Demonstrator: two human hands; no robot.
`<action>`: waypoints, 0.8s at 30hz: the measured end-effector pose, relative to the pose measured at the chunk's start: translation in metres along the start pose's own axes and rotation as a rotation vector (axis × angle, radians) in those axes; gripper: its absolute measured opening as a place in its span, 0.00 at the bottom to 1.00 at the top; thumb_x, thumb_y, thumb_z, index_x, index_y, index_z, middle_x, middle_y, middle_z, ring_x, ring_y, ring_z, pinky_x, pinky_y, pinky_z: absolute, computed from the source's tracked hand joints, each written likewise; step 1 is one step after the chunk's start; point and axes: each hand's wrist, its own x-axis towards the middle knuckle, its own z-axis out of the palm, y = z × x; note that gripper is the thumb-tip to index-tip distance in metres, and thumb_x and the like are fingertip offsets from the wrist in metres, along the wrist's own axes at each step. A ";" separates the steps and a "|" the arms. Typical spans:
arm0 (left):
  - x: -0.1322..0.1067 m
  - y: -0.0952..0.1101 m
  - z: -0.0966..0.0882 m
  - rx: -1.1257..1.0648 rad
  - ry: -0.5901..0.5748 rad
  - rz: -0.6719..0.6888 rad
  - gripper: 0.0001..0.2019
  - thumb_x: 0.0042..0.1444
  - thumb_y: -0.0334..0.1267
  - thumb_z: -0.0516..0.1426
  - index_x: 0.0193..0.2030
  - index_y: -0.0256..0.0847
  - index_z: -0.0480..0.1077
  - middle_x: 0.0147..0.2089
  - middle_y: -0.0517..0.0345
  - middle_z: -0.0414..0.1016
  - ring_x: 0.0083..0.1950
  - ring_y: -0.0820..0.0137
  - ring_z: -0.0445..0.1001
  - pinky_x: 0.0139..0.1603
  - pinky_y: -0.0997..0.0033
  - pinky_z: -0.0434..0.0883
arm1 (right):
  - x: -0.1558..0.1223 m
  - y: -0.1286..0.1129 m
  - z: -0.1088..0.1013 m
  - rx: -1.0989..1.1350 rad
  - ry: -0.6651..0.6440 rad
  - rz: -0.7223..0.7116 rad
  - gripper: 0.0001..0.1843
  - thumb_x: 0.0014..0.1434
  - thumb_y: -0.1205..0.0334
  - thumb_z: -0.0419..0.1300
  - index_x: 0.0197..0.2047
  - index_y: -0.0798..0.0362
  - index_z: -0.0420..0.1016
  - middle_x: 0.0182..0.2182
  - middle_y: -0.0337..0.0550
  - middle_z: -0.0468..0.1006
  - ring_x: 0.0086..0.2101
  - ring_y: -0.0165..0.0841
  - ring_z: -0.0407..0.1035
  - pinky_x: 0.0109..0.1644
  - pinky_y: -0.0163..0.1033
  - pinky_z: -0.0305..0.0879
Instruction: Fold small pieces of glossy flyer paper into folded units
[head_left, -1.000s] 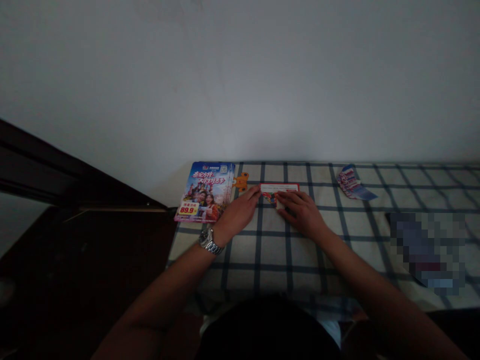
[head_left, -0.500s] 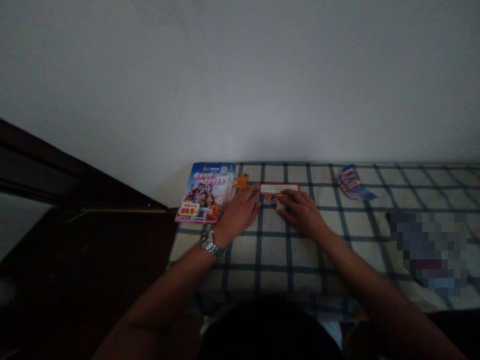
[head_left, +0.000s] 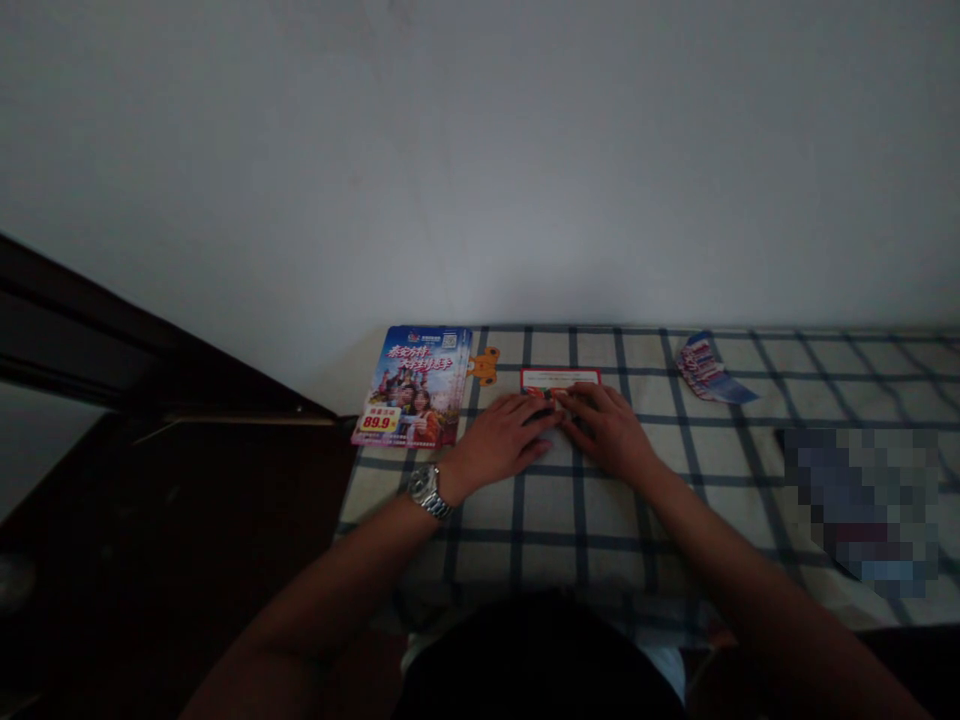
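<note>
To my eye the card [head_left: 561, 378] was smooth paper, the left flyers [head_left: 409, 385] glossier, the cloth [head_left: 547, 510] matt fabric, the watch [head_left: 430, 491] shiny metal, the far wall [head_left: 480, 180] matt.

Tablecloth [head_left: 547, 500]: I see dark blue checks on off-white
Card [head_left: 540, 378]: white, red-edged
Flyers [head_left: 409, 375]: blue to pink
Watch [head_left: 430, 490]: silver

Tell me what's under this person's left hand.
Around the left hand checked cloth shows and, just past the hand, the printed far part of a red-edged paper. Whatever lies beneath the hand is covered, so how far the paper reaches there can't be seen.
</note>
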 end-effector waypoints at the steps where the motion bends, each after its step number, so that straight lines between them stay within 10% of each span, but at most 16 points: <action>1: 0.000 0.000 0.000 0.002 -0.001 0.003 0.22 0.73 0.46 0.53 0.70 0.46 0.65 0.69 0.49 0.67 0.70 0.55 0.65 0.71 0.48 0.65 | 0.000 0.000 -0.001 -0.001 -0.001 -0.003 0.23 0.70 0.57 0.59 0.66 0.50 0.73 0.57 0.55 0.75 0.55 0.48 0.69 0.61 0.57 0.70; 24: 0.000 -0.004 -0.009 0.080 0.104 -0.210 0.19 0.72 0.45 0.54 0.65 0.43 0.68 0.67 0.47 0.68 0.68 0.54 0.67 0.72 0.46 0.64 | -0.003 -0.004 -0.005 0.089 -0.041 -0.093 0.19 0.70 0.58 0.59 0.62 0.49 0.74 0.57 0.50 0.81 0.57 0.47 0.71 0.62 0.57 0.69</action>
